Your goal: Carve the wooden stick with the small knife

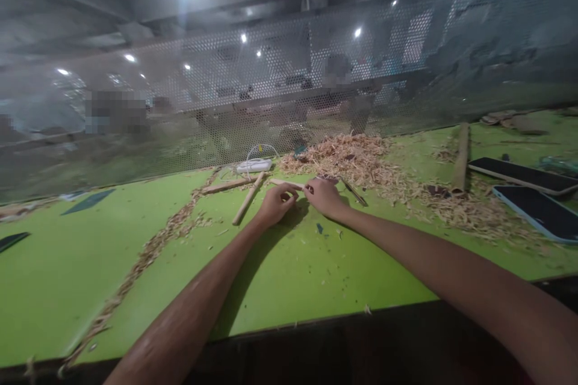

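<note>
On the green table (pixel 298 289), my left hand (pixel 276 201) is closed in a pinch, its fingertips near a thin light wooden stick (pixel 288 183). My right hand (pixel 326 195) sits just right of it, its fingers pinched around something at the stick's right end that I cannot make out. The stick points left from between the hands. A round wooden stick (pixel 248 198) lies left of my left hand, with a flatter wooden piece (pixel 229 185) behind it. Right of my right hand lies a thin dark tool (pixel 354 192).
Wood shavings (pixel 347 153) are heaped behind my hands and spread rightward. A white power strip (pixel 254 165) lies behind. At right are a thick wooden tube (pixel 461 159), a dark phone (pixel 524 174) and a blue-edged phone (pixel 539 210). A perforated screen (pixel 271 96) stands beyond.
</note>
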Demonstrator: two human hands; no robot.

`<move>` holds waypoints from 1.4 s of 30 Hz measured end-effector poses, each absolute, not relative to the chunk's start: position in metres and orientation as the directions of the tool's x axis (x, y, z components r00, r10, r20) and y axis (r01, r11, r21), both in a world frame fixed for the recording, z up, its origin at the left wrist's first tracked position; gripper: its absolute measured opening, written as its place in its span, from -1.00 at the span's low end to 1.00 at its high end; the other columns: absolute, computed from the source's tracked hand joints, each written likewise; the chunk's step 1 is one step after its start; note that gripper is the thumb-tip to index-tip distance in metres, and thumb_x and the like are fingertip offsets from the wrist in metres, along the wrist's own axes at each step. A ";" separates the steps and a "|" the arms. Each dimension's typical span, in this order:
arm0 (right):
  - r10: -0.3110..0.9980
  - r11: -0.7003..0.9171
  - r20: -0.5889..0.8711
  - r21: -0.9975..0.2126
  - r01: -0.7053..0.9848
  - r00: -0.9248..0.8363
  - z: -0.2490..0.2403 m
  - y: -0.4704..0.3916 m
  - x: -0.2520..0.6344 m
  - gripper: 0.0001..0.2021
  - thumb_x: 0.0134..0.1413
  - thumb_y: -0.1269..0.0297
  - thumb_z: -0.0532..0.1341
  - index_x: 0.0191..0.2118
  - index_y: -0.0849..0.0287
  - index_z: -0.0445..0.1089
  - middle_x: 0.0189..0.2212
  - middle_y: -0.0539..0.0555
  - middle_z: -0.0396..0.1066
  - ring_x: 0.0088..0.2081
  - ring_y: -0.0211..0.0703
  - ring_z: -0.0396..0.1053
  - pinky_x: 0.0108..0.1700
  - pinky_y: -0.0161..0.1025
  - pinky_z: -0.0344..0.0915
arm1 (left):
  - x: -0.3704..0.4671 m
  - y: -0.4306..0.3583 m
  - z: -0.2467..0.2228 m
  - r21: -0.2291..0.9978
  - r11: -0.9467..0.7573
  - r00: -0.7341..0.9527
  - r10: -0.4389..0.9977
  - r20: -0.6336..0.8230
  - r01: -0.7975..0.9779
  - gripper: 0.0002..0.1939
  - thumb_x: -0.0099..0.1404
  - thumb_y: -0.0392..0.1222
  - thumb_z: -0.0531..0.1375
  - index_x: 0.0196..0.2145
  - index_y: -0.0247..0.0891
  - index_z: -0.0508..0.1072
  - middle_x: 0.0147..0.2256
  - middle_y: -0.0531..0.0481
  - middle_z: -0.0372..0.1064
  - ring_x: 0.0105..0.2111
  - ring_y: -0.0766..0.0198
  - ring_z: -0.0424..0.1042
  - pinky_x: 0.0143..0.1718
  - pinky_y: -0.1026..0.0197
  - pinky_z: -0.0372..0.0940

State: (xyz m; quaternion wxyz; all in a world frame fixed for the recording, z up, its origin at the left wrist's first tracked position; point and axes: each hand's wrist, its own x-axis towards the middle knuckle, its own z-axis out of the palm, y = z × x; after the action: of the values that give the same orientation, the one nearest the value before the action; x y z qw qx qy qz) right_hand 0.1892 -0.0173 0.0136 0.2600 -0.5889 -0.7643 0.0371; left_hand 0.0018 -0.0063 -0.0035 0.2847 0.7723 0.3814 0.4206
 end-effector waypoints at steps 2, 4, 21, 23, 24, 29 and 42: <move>0.918 0.304 0.358 -0.364 0.880 -0.170 0.013 -0.017 0.189 -0.75 0.42 0.35 0.15 -0.15 0.25 0.61 -0.28 0.14 0.57 -0.29 -0.17 0.44 -0.21 -0.26 0.32 | 0.002 -0.006 -0.004 0.770 -0.535 0.359 0.835 0.418 0.348 -0.90 0.34 -0.27 0.24 -0.34 -0.31 0.54 0.04 -0.24 0.59 -0.41 0.36 0.55 -0.38 0.30 0.48; 0.919 0.304 0.357 -0.370 0.878 -0.167 0.012 -0.016 0.190 -0.74 0.42 0.34 0.15 -0.14 0.24 0.61 -0.28 0.15 0.57 -0.29 -0.15 0.45 -0.20 -0.25 0.33 | 0.002 -0.006 -0.004 0.772 -0.532 0.357 0.836 0.416 0.347 -0.89 0.34 -0.26 0.24 -0.34 -0.31 0.54 0.04 -0.24 0.60 -0.42 0.35 0.55 -0.38 0.29 0.48; 0.913 0.335 0.360 -0.391 0.857 -0.193 0.011 -0.014 0.191 -0.73 0.38 0.39 0.17 0.02 0.18 0.61 -0.19 0.14 0.59 -0.18 -0.13 0.46 -0.16 -0.28 0.32 | 0.004 -0.008 -0.003 0.780 -0.507 0.318 0.856 0.407 0.367 -0.90 0.31 -0.30 0.23 -0.34 -0.30 0.56 -0.03 -0.20 0.64 -0.43 0.32 0.58 -0.37 0.28 0.48; 0.906 0.359 0.368 -0.401 0.843 -0.210 0.011 -0.014 0.192 -0.70 0.37 0.42 0.17 0.07 0.15 0.60 -0.21 0.11 0.60 -0.18 -0.14 0.46 -0.15 -0.28 0.31 | 0.004 -0.008 -0.003 0.791 -0.493 0.315 0.863 0.394 0.362 -0.89 0.31 -0.27 0.24 -0.34 -0.30 0.56 -0.02 -0.20 0.64 -0.46 0.32 0.58 -0.41 0.28 0.46; 0.903 0.368 0.372 -0.405 0.837 -0.216 0.011 -0.014 0.192 -0.69 0.37 0.42 0.18 0.07 0.14 0.61 -0.21 0.11 0.60 -0.19 -0.14 0.46 -0.15 -0.28 0.31 | 0.004 -0.008 -0.003 0.796 -0.489 0.316 0.865 0.390 0.357 -0.89 0.31 -0.25 0.24 -0.34 -0.30 0.56 -0.02 -0.20 0.64 -0.46 0.31 0.58 -0.42 0.29 0.46; 0.905 0.359 0.365 -0.377 0.854 -0.219 0.012 -0.016 0.191 -0.72 0.41 0.36 0.17 -0.05 0.17 0.67 -0.25 0.14 0.60 -0.18 -0.10 0.47 -0.16 -0.26 0.31 | 0.003 -0.009 -0.001 0.805 -0.474 0.310 0.873 0.377 0.356 -0.89 0.31 -0.22 0.27 -0.32 -0.30 0.59 -0.04 -0.21 0.64 -0.45 0.27 0.59 -0.44 0.26 0.47; 0.919 0.316 0.345 -0.356 0.880 -0.190 0.014 -0.018 0.190 -0.70 0.39 0.39 0.13 -0.03 0.19 0.65 -0.20 0.15 0.60 -0.19 -0.10 0.48 -0.18 -0.26 0.35 | 0.001 -0.006 -0.004 0.804 -0.455 0.246 0.889 0.386 0.383 -0.82 0.31 -0.10 0.30 -0.28 -0.28 0.58 -0.24 -0.12 0.65 -0.47 0.26 0.56 -0.49 0.30 0.38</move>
State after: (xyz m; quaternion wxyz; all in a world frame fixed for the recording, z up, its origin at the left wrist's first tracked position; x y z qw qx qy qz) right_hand 0.1897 -0.0181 0.0139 0.2533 -0.5836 -0.7705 0.0389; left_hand 0.0009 -0.0058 -0.0038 0.2911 0.7336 0.4336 0.4348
